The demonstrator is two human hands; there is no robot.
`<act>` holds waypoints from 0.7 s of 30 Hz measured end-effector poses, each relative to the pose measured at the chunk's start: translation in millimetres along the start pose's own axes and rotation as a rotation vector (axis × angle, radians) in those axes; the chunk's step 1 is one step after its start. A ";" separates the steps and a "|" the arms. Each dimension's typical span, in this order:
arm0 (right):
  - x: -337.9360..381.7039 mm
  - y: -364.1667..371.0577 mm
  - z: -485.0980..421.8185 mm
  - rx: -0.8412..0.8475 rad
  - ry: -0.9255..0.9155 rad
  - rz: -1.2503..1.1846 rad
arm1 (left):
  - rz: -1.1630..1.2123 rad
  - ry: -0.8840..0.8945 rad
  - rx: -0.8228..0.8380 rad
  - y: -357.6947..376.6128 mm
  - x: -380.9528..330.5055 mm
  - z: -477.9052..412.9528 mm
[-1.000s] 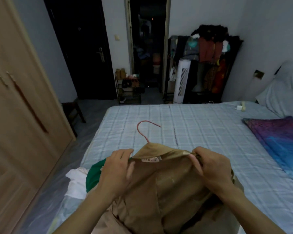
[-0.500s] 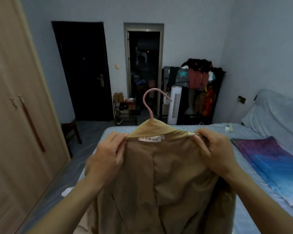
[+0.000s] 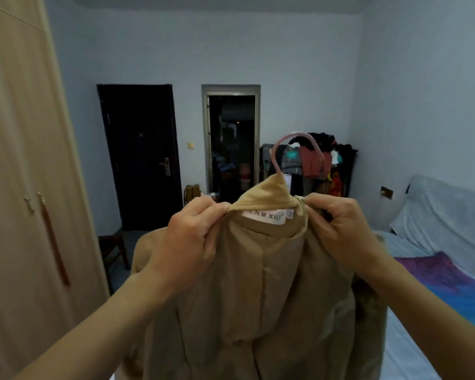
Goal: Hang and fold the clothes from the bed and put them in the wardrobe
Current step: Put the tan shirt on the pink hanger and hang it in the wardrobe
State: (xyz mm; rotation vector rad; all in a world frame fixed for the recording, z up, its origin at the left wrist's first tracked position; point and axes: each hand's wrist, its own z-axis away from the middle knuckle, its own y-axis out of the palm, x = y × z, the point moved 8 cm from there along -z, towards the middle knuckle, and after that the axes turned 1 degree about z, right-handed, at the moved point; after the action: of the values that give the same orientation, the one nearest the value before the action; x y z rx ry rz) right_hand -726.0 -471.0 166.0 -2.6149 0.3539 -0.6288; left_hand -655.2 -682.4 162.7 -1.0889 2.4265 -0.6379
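Lifted off the bed since a second ago, the left hand (image 3: 192,231) and right hand (image 3: 337,229) pinch the tan jacket (image 3: 258,283) by its collar. It hangs lengthwise toward 6 o'clock, with the pink hanger hook (image 3: 296,149) at 12. I judge the wardrobe (image 3: 19,187), at 9 o'clock, nearer the left hand.

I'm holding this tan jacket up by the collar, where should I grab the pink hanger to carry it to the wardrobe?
Probably the bare stem of the pink hanger just above the jacket collar, pinched from the left. The hook opens to the right, so that keeps its curve free for a rail.
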 end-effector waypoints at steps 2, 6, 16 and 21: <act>3.6 8.8 1.6 0.012 -0.001 -0.019 | 0.022 -0.022 0.022 8.4 -2.2 2.6; -4.4 19.7 16.8 0.012 0.062 0.018 | 0.112 -0.090 0.020 15.5 0.6 18.9; 16.3 47.7 50.3 0.111 0.105 -0.070 | 0.251 -0.212 -0.024 14.4 13.1 45.9; 38.4 54.5 49.0 0.007 0.101 0.080 | 0.280 -0.399 -0.117 9.5 25.6 54.5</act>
State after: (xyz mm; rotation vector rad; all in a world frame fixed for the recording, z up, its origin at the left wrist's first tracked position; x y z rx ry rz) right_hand -677.0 -514.9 115.8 -2.5541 0.4843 -0.7344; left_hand -647.6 -709.5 108.6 -0.8033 2.2240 -0.1688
